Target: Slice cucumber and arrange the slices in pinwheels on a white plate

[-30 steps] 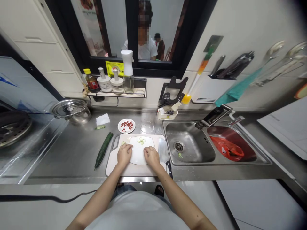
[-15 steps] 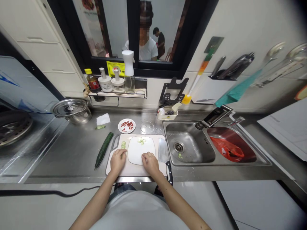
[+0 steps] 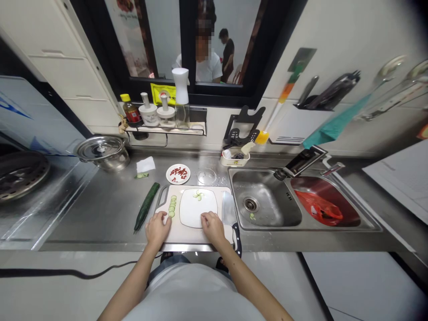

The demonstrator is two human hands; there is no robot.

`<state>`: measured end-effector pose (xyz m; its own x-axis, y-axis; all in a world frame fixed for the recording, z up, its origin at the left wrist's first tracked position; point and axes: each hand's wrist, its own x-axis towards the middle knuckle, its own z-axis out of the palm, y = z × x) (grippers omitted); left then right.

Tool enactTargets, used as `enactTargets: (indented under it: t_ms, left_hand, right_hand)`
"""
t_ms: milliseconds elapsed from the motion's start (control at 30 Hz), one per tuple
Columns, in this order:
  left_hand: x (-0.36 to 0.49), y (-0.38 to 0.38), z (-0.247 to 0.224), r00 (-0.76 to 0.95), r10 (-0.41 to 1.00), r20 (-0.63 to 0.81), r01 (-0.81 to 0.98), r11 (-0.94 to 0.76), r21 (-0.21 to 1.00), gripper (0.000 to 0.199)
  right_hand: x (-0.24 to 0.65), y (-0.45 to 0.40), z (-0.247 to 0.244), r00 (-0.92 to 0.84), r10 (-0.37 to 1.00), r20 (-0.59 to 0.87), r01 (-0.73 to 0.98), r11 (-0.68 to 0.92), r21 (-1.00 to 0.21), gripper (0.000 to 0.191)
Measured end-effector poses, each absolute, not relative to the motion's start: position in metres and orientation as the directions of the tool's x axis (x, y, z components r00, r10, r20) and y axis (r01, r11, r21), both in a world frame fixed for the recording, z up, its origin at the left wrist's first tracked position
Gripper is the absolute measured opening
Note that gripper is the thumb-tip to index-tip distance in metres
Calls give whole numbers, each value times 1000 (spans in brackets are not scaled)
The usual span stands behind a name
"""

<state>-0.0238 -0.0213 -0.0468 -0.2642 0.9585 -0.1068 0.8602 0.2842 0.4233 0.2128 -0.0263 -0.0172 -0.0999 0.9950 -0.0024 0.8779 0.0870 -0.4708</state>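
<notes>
My left hand [image 3: 158,228] is at the lower left of the cutting board [image 3: 174,234], fingers curled, just below a column of cucumber slices [image 3: 172,205]. Whether it pinches anything is too small to tell. At the lower right edge of the white square plate [image 3: 198,214] is my right hand [image 3: 212,226], its fingers bent together; any content is hidden. Thin green slices [image 3: 198,195] form a pinwheel near the plate's top. A cleaver [image 3: 228,208] lies on the board's right side. The whole cucumber [image 3: 146,206] rests left of the board.
Behind the board stands a small plate of red pieces [image 3: 178,174]. A lidded pot [image 3: 103,153] is at the back left, with a white paper [image 3: 146,164] beside it. The sink [image 3: 267,200] is on the right. Two people show in the window.
My left hand has moved left and slightly down, off the cucumber slices, so more of them show. My right hand stays by the plate's lower right edge. The view has shifted slightly.
</notes>
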Motion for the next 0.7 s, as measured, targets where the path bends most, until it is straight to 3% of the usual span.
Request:
enactTargets:
  t_ms: [233,400,567,700]
  left_hand:
    - [-19,-13,-46,-260,959,-112,873,283,398,33]
    - [-19,-13,-53,-262,960,-93,852,276,444,24]
    - [-18,-15,-61,-314,945,-95,738,305,602,15]
    - [-16,-12,-56,-321,941,-105,535,272,800,22]
  right_hand:
    - [213,-26,-19,-95,995,15,886,91,-454,27]
    - [215,-29,-18,-90,996,14,881,86,-465,27]
    - [218,-31,-17,-76,997,12,877,73,-476,28]
    - [221,-31,-15,-59,998,33,862,68,-502,29]
